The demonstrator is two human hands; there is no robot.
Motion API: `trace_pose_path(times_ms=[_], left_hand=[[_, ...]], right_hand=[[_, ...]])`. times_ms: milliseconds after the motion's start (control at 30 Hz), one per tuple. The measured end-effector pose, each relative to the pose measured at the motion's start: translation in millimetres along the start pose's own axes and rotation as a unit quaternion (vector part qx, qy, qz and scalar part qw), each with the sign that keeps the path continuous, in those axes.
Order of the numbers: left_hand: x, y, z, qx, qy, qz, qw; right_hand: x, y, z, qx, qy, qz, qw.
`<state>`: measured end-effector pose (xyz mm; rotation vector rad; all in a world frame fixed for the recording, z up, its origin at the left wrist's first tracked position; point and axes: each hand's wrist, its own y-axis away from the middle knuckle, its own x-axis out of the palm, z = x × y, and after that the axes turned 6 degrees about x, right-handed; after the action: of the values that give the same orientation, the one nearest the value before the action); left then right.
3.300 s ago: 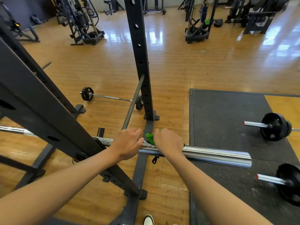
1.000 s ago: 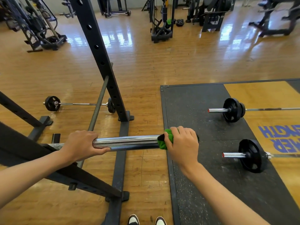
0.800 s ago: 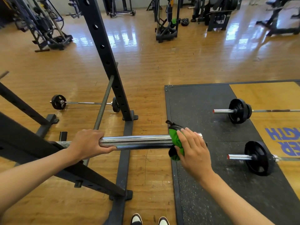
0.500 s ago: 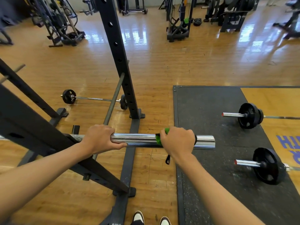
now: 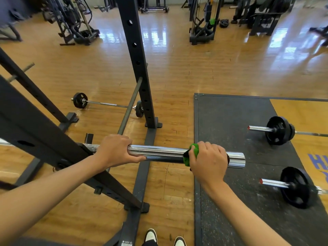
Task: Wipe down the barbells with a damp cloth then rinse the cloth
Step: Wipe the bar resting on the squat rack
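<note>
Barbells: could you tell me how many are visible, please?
4: racked barbell, being wiped; small barbell on wooden floor; far barbell and near barbell on black mat. Others may be hidden.

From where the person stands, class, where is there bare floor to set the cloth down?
Bare wood floor between the rack upright and the mat; bare mat between its left edge and the plated barbells. Crowded left, among the rack's braces.

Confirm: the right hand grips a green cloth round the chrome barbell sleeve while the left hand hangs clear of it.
Not quite. In the head view the left hand grips the chrome barbell sleeve bare; the right hand does grip the green cloth round it.
</note>
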<state>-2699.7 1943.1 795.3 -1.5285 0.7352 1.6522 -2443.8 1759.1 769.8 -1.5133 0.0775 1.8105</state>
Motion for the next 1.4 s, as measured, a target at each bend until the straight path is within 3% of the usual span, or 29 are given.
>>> trace_pose_path(times_ms=[100, 200, 300, 367, 433, 567, 667, 767, 900, 1000, 1067, 1133, 1233, 1300, 1400], left_hand=[[-1.7, -0.4, -0.7, -0.004, 0.002, 0.011, 1.0], [-0.9, -0.2, 0.1, -0.012, -0.002, 0.018, 1.0], [-0.6, -1.3, 1.1, -0.017, 0.004, 0.02, 1.0], [-1.1, -0.4, 1.0, -0.017, 0.009, 0.02, 1.0], [-1.7, 0.1, 0.7, -0.013, 0.005, 0.021, 1.0], [-1.0, -0.9, 0.5, -0.015, 0.001, 0.014, 1.0], [-1.2, 0.1, -0.2, -0.016, -0.003, 0.013, 1.0], [-2.5, 0.0, 0.2, -0.013, -0.012, 0.013, 1.0], [-2.6, 0.7, -0.7, -0.023, -0.007, 0.005, 1.0], [0.6, 1.1, 3.4, -0.018, 0.004, 0.004, 1.0], [1.8, 1.9, 6.0, -0.018, 0.03, 0.005, 0.999], [3.7, 2.8, 7.3, -0.022, 0.057, -0.002, 0.998], [5.1, 4.3, 5.0, -0.045, 0.081, -0.027, 0.995], [5.9, 6.1, 2.8, -0.054, 0.103, -0.045, 0.992], [4.7, 7.8, 2.8, -0.044, 0.155, -0.042, 0.986]], right_hand=[[0.9, -15.4, 39.2, 0.031, 0.046, 0.092, 0.994], [5.4, -6.4, 60.3, 0.009, 0.0, 0.084, 0.996], [17.9, 21.7, 44.6, -0.107, -0.037, 0.02, 0.993], [22.2, 27.9, 20.4, -0.204, -0.024, 0.016, 0.979], [19.4, 25.1, 7.8, -0.23, -0.013, 0.028, 0.973], [5.0, 0.8, 41.6, -0.067, 0.006, 0.07, 0.995], [-1.4, -24.3, 76.4, 0.045, 0.023, 0.208, 0.977], [2.4, -29.2, 107.3, 0.07, 0.021, 0.252, 0.965], [14.5, -2.7, 117.1, -0.051, -0.006, 0.133, 0.99], [26.0, 23.9, 78.7, -0.211, -0.044, 0.056, 0.975], [28.6, 32.3, 46.3, -0.262, -0.022, 0.043, 0.964], [23.0, 29.7, 29.7, -0.242, -0.028, 0.053, 0.968], [7.3, 9.9, 53.4, -0.116, -0.017, 0.077, 0.99], [2.5, -10.6, 80.1, -0.05, 0.038, 0.154, 0.986], [4.7, -28.5, 117.4, 0.004, 0.023, 0.26, 0.965]])
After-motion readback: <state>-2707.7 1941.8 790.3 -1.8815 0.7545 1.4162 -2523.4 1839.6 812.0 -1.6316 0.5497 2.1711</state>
